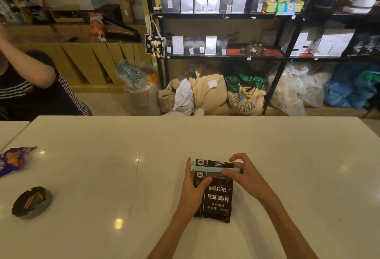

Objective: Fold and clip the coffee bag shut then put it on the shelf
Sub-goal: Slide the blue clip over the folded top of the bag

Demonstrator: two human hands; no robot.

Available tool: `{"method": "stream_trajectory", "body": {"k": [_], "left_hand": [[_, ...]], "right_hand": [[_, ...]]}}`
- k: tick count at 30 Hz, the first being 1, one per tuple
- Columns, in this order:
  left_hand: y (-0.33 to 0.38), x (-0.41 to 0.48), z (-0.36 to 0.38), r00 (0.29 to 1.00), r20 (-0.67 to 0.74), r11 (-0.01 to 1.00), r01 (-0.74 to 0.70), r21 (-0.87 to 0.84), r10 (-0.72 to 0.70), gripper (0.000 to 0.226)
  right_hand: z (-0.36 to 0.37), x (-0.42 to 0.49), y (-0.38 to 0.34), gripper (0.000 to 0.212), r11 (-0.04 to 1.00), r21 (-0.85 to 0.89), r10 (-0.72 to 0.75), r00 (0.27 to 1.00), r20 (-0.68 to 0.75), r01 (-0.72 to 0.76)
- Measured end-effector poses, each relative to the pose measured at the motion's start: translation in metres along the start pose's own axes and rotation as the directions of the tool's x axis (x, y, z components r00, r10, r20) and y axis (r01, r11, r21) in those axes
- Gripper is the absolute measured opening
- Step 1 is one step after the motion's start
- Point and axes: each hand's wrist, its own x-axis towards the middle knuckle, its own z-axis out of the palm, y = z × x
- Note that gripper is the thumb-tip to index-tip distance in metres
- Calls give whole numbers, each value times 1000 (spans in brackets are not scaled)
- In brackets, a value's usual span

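Coffee bag lies flat on the white table, at 6 o'clock of the shelf. Left hand grips its 9 o'clock edge; right hand pinches the blue clip across the folded top.

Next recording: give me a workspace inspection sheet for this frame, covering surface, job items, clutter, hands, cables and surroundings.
Surface: glossy white table, glare spots.
Job's things: dark brown printed coffee bag lying flat, top folded; pale blue plastic clip across the fold.
Clutter: purple snack wrapper and dark round ashtray at the left.
Hands: left hand steadies the bag; right hand presses the clip's end.
Cables: nothing seen.
Surroundings: black metal shelf of bags behind, sacks on the floor, seated person at the left.
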Motion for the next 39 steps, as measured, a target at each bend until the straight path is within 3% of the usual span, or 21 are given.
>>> {"method": "stream_trajectory", "body": {"k": [9, 16, 22, 27, 30, 34, 39], "left_hand": [[-1, 5, -1, 1000, -10, 1000, 20, -11, -21, 93], [-1, 8, -3, 1000, -6, 1000, 12, -6, -12, 81], [-2, 8, -3, 999, -23, 999, 29, -29, -29, 66], [-3, 8, -6, 999, -13, 998, 45, -35, -46, 51], [1, 9, -11, 997, -4, 987, 79, -142, -80, 39], [10, 13, -16, 983, -48, 930, 152, -334, -178, 43], [9, 14, -9, 960, -170, 925, 152, -347, -222, 39]], "right_hand": [[12, 3, 6, 38, 994, 109, -20, 998, -57, 26], [20, 6, 15, 35, 989, 142, -19, 990, -137, 39], [41, 4, 28, 54, 909, 416, 105, 981, -163, -28], [59, 4, 30, 40, 850, 525, 170, 967, -191, -45], [62, 5, 31, 32, 846, 532, 176, 955, -238, -23], [67, 8, 32, 26, 853, 521, 181, 949, -259, -21], [69, 10, 34, 21, 845, 535, 182, 946, -268, -11]]}}
